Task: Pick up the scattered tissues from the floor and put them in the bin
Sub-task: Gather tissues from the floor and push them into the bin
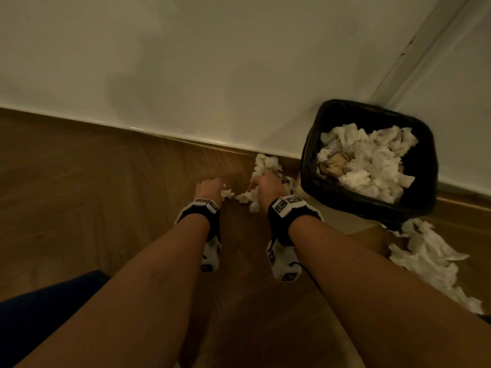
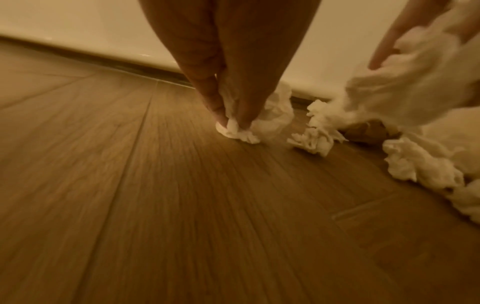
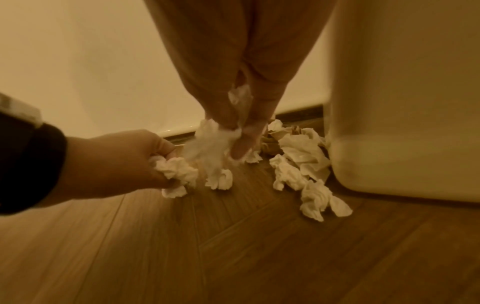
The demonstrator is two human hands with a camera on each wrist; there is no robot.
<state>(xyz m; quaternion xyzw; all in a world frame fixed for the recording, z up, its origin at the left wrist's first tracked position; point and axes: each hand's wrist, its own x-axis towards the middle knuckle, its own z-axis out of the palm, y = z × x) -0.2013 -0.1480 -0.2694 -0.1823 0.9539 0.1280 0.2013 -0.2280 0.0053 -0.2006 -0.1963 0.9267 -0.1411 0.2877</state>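
While both hands pinch crumpled tissues low at frame centre, left hand (image 1: 210, 188) holds a small wad (image 1: 226, 193), right hand (image 1: 267, 185) a bigger clump (image 1: 248, 198); soft, feather-light, graspable anywhere, bin (image 1: 425, 166) at right already holds many

Dim, warm yellowish light throughout; wrist views soft, blurred and stretched toward the edges.

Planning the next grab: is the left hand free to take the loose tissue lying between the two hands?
Probably not: the left hand already grips a tissue wad, though the loose tissue lies unobstructed beside it.
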